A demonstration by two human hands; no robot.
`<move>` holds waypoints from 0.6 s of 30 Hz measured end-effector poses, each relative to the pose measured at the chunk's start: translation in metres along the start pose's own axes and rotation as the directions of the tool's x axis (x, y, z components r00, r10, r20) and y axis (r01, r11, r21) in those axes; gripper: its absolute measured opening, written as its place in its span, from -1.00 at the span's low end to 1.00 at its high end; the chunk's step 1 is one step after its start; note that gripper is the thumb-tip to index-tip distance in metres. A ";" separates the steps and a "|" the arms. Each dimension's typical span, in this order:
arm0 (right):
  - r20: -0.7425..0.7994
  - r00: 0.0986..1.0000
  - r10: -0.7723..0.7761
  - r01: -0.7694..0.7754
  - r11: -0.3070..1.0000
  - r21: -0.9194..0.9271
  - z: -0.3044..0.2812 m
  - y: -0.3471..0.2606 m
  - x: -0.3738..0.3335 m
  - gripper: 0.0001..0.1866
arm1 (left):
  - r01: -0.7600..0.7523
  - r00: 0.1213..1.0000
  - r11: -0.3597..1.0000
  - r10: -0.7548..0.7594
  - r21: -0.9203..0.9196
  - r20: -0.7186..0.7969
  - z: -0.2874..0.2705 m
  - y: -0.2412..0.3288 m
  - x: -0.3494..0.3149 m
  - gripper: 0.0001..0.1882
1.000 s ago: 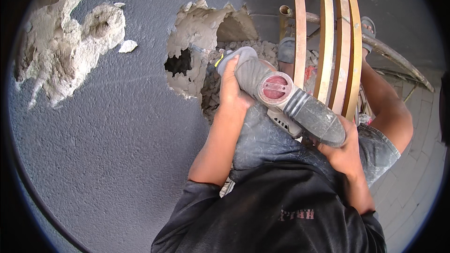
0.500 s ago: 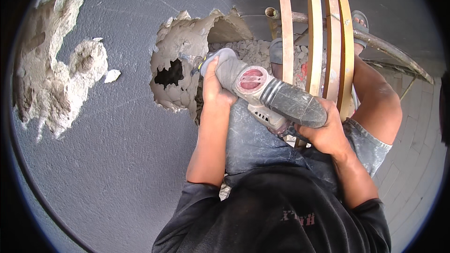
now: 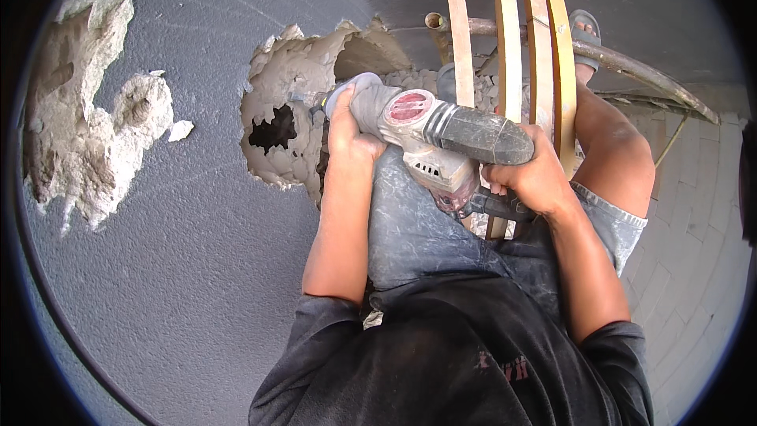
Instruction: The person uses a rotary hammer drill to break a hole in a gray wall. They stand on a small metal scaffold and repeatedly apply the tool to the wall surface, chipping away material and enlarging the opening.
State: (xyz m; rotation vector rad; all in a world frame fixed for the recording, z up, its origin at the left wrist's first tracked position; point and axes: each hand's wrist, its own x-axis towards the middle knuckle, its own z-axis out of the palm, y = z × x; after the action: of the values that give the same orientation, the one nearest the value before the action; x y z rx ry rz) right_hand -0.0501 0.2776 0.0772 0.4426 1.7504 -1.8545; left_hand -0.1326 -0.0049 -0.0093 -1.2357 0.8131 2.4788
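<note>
A dusty grey and black rotary hammer (image 3: 461, 138) with a red round cap lies across my lap, its front end toward the wall on the left. My left hand (image 3: 347, 130) is closed around its grey front barrel. My right hand (image 3: 540, 177) is wrapped around the black rear handle. The bit points into a broken-out hollow (image 3: 288, 75) in the grey wall (image 3: 205, 268); its tip is hard to make out against the pale rubble. Beside the tip, a dark ragged hole (image 3: 272, 129) goes deeper into the wall.
Several wooden battens (image 3: 509, 39) stand just beyond the tool, near my legs. A long pipe or pole (image 3: 639, 72) crosses behind them. Broken rubble (image 3: 418, 79) lies by the hollow. Another large chipped patch (image 3: 87, 110) marks the wall at far left. Tiled floor (image 3: 694, 213) extends at right.
The hammer's rear end and my right hand have swung away from my body, showing more of the lower housing. Its front stays at the hollow. The whole view has shifted slightly.
</note>
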 end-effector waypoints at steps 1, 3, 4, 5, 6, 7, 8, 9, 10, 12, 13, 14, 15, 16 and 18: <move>0.014 1.000 -0.019 0.019 1.000 -0.005 -0.001 -0.003 0.002 -0.60 | 0.001 1.000 1.000 -0.001 -0.003 0.016 0.000 0.000 0.003 -0.52; 0.034 0.999 -0.005 0.006 1.000 -0.015 -0.002 -0.007 0.005 -0.60 | -0.001 1.000 1.000 0.001 0.001 0.025 -0.003 0.001 0.006 -0.51; 0.041 0.999 0.004 -0.003 1.000 -0.019 -0.003 -0.008 0.005 -0.59 | 0.000 1.000 1.000 0.000 0.011 0.018 0.000 0.001 0.005 -0.51; 0.012 1.000 -0.001 0.001 1.000 -0.028 -0.002 -0.005 0.004 -0.59 | 0.001 1.000 1.000 -0.001 0.020 0.011 0.002 0.001 0.004 -0.50; -0.017 1.000 -0.005 0.005 0.999 -0.038 0.000 0.000 0.004 -0.58 | 0.002 1.000 1.000 -0.003 0.011 0.029 0.001 0.001 0.004 -0.50; -0.045 0.999 -0.008 0.006 0.999 -0.046 0.002 0.004 0.003 -0.57 | 0.005 0.999 1.000 -0.005 0.003 0.043 -0.001 0.001 0.003 -0.50; -0.039 0.999 -0.035 0.033 0.998 -0.062 0.002 0.006 0.003 -0.57 | 0.007 0.998 1.000 -0.007 -0.006 0.058 -0.002 0.001 0.002 -0.50; -0.032 0.998 -0.062 0.059 0.995 -0.078 0.003 0.007 0.002 -0.58 | 0.008 0.999 1.000 -0.008 0.003 0.054 -0.003 0.002 0.001 -0.50; -0.024 0.996 -0.090 0.088 0.992 -0.093 0.003 0.007 0.001 -0.57 | 0.008 0.999 1.000 -0.009 0.012 0.050 -0.003 0.004 0.001 -0.50; -0.015 0.996 -0.084 0.082 0.991 -0.108 0.005 0.006 0.000 -0.60 | 0.001 0.999 1.000 -0.002 0.029 0.047 -0.003 0.005 0.001 -0.51; -0.011 0.997 -0.082 0.080 0.990 -0.116 0.006 0.005 0.000 -0.61 | -0.008 0.999 0.999 0.006 0.036 0.048 -0.003 0.005 0.001 -0.51; -0.014 0.994 -0.112 0.110 0.986 -0.125 0.007 0.004 0.001 -0.62 | -0.016 0.999 0.999 0.013 0.042 0.050 -0.002 0.005 0.001 -0.51; -0.017 0.990 -0.143 0.139 0.981 -0.134 0.008 0.002 0.001 -0.63 | -0.015 0.999 0.999 0.013 0.040 0.046 -0.002 0.006 0.002 -0.51; -0.018 0.988 -0.153 0.148 0.978 -0.145 0.009 0.001 0.001 -0.64 | -0.012 0.999 0.999 0.011 0.039 0.041 -0.001 0.006 0.001 -0.51; -0.017 0.989 -0.145 0.140 0.976 -0.164 0.012 -0.003 0.000 -0.64 | 0.006 0.998 1.000 -0.008 0.025 0.057 0.000 0.010 0.004 -0.51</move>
State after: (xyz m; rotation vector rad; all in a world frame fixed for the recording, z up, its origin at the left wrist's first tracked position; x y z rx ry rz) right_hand -0.0505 0.2657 0.0808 0.2880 1.9810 -1.7896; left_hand -0.1396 -0.0130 -0.0088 -1.1518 0.8216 2.4784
